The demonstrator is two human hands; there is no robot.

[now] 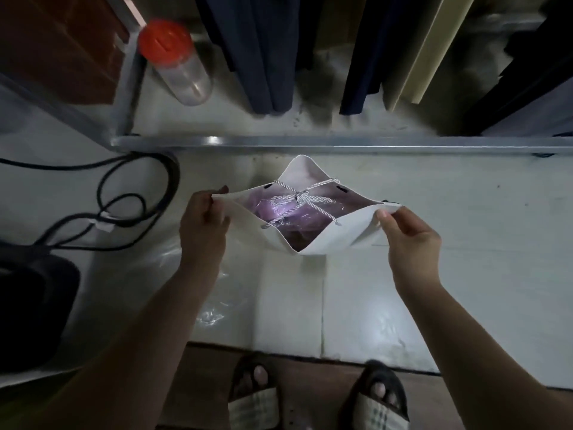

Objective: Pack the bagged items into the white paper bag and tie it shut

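White paper bag (325, 234) was held up over the pale tiled floor (372, 305), seen from above with its mouth pulled into a diamond shape. The left hand (203, 225) pinched the left corner of the rim between thumb and fingers. The right hand (409, 240) pinched the right corner the same way. A twisted grey-white cord (302, 198) was knotted across the open mouth. Under the cord, inside the bag, lay a purple item in shiny clear plastic (285, 209). A clear plastic sheet (214, 305) lay on the floor below the left arm. A clear jar with a red lid (173, 60) stood farther back, near a metal rail (310, 144). Black cables (124, 206) curled at the left.
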